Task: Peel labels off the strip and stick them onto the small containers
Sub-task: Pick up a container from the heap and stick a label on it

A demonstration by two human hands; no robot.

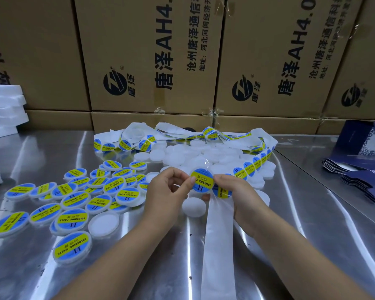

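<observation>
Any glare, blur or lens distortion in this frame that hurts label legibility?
Head view: streaky glare across the metal table; wide-angle bending leans the cardboard boxes at the edges; the label pinched by the left hand reads sharp; right hand and label strip unblurred.

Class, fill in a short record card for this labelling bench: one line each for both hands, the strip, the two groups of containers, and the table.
Left hand: pinches a round blue-and-yellow label
Right hand: holds the strip beside that label
Strip: bare backing trails toward the camera
Labelled containers: heaped on the left
Plain white containers: piled behind the hands
Table: shiny metal
</observation>
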